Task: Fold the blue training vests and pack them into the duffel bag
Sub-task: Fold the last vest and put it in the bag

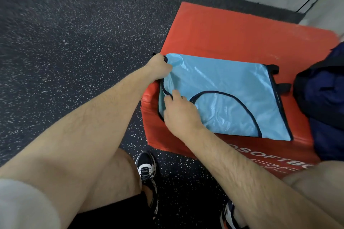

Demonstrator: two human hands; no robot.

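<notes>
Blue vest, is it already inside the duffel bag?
No, the vest lies spread flat on the red box, beside the dark bag.

Saw thin, glossy blue cloth in the vest (223,87), trimmed with dark binding; smooth, faintly shiny vinyl on the orange box (232,33); soft dark fabric on the duffel bag (323,95); rough, white-speckled rubber on the floor (74,42).
</notes>
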